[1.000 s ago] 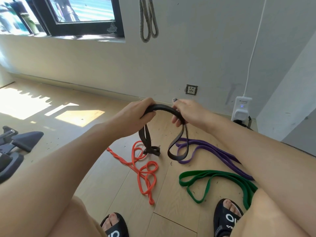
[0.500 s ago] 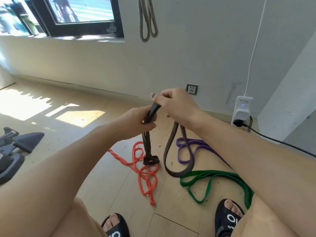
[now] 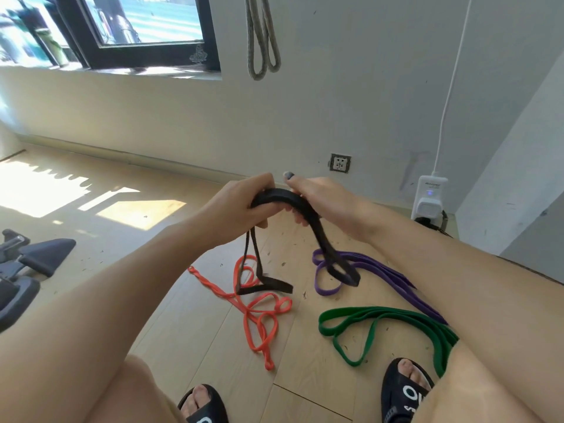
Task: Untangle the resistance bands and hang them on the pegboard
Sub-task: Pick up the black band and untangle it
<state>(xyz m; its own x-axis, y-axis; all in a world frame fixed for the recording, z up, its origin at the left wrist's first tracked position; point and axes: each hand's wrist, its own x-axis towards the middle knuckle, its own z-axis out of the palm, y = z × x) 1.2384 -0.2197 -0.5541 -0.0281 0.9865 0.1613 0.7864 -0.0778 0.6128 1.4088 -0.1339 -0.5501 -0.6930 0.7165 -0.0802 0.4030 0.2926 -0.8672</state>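
Note:
A black resistance band (image 3: 308,215) arches between both hands above the floor. My left hand (image 3: 241,206) grips its left part, and my right hand (image 3: 323,199) grips its right part with curled fingers. Two black loops hang down from the hands, one low at the left (image 3: 265,285) and one at the right (image 3: 345,270). On the floor lie an orange band (image 3: 259,312) in tangled loops, a purple band (image 3: 366,270) and a green band (image 3: 381,325). A grey band (image 3: 262,41) hangs on the wall above. No pegboard is in view.
A white plug adapter (image 3: 427,199) with a cord sits in the wall at the right, beside a wall socket (image 3: 339,162). Dark exercise equipment (image 3: 24,261) stands at the left. My sandalled feet (image 3: 406,389) are at the bottom, near the green band.
My right hand came back down from its raised position to the level of the left. The black band's right loop rose off the floor, and the left loop opened out.

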